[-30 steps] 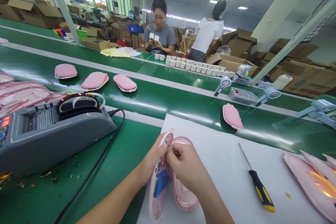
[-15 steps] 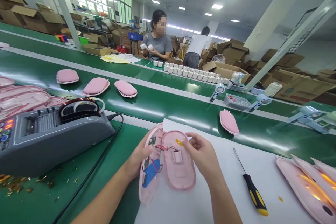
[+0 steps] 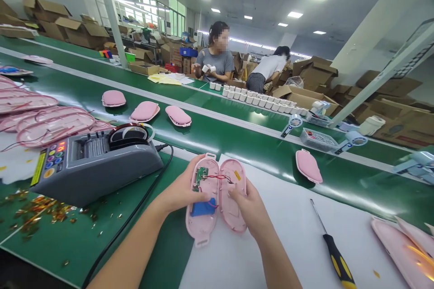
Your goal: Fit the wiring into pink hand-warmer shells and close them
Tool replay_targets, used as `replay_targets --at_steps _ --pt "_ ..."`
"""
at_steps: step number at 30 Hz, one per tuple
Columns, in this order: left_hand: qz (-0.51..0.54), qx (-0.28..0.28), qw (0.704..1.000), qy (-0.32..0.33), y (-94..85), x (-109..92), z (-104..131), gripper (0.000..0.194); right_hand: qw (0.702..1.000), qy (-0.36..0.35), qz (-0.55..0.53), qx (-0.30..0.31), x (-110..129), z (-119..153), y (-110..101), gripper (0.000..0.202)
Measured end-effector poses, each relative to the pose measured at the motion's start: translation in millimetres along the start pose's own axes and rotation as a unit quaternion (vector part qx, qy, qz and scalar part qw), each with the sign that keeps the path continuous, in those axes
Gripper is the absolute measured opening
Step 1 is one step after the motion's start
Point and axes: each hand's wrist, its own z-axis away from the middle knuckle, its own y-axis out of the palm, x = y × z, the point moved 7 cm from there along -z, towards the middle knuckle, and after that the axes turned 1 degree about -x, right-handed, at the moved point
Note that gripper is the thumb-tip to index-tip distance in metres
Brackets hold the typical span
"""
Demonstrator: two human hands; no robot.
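My left hand grips a pink plastic half-shell, thumb laid across its inside. In this shell sit a green circuit board and a blue battery pack. My right hand is closed on the edge of the matching pink shell, its thumb pressing inside near the middle. A strip of amber tape sticks near that shell's top. Red and black wires run between the two halves, which stand open side by side like a book.
A grey tape dispenser with a black cable stands at left, amber tape scraps before it. A screwdriver lies on white paper at right. Pink shells rest on the green conveyor. Two people are beyond it.
My left hand has turned its half-shell so the inside faces me more. My right thumb has moved from the tape strip down toward the shell's middle. The view has shifted left.
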Motion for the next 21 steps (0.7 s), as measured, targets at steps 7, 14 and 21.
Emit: replay_targets --at_steps 7,14,21 --pt "-0.170 -0.192 0.966 -0.015 -3.4 -1 -2 0.058 0.986 -0.044 0.127 -0.095 32 28 1 0.035" --pt "-0.164 -0.194 0.967 0.024 3.0 -5 1 0.056 0.983 -0.070 0.123 -0.121 41 34 15 0.034" --pt "-0.157 -0.195 0.967 0.052 5.7 -6 1 0.058 0.987 -0.082 0.059 -0.122 17 19 21 0.038"
